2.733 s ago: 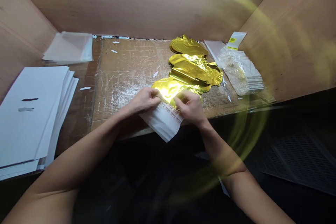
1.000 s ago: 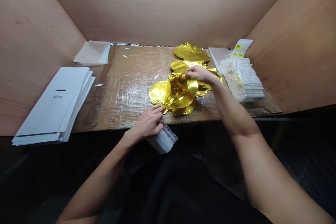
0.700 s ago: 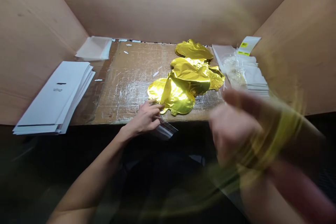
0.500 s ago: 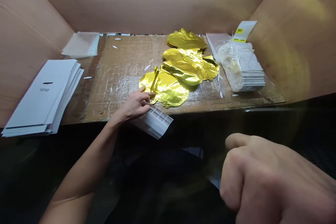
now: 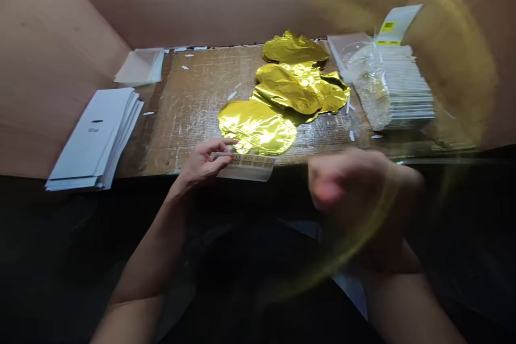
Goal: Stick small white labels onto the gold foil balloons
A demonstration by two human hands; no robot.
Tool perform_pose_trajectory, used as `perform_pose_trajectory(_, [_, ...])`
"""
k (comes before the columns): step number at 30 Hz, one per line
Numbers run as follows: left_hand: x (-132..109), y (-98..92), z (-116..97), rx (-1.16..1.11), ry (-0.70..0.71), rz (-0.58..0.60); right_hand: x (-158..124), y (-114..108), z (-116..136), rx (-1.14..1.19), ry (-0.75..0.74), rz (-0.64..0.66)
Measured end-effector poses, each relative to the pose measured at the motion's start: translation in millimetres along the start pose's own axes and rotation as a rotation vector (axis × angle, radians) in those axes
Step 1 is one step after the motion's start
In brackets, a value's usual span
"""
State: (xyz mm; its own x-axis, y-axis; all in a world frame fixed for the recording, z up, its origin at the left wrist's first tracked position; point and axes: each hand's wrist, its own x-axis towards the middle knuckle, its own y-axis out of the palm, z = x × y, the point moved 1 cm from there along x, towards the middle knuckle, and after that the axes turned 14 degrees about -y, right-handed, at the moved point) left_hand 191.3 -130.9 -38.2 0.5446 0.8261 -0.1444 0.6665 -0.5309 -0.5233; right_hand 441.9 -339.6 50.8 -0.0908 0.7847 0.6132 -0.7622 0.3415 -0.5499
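At the table's near edge, my left hand pinches a sheet of small printed stickers between thumb and fingers. The sheet sticks out to the right, just below the nearest gold foil balloon. That flat balloon lies close to my left fingertips. More gold foil balloons overlap behind it, with a further foil pile at the back. My right hand is raised in front of the table edge, its fingers curled closed and blurred by motion. Whatever it may hold is hidden.
A stack of white cards lies at the left, with clear plastic sleeves behind it. On the right stands a row of packed white cards partly under clear plastic. Small white scraps dot the cardboard surface. Tall board walls enclose it.
My right hand has moved up and left toward the table edge. My left hand has levelled the sticker sheet. A raised foil fold on the nearest balloon now lies flat. The view has shifted slightly.
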Motion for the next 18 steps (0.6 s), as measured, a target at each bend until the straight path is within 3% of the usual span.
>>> perform_pose_trajectory(2, [-9, 2.6, -4, -0.135, -0.064, 0.052, 18, 40, -30, -0.096, 0.003, 0.014])
perform_pose_trajectory(4, [-15, 6.3, -7, -0.191, -0.081, 0.062, 31, 79, -52, -0.121, -0.025, 0.129])
perform_pose_trajectory(7, [-19, 10.3, -8, -0.247, -0.078, 0.014, 37, 113, -65, -0.046, -0.017, 0.261])
perform_pose_trajectory(12, [-18, 13.2, -3, -0.265, -0.054, -0.096, 39, 123, -63, -0.123, 0.059, 0.315])
perform_pose_trajectory(18, [-12, 16.7, 7, -0.322, -0.050, -0.135, 44, 136, -66, -0.388, -0.041, 0.451])
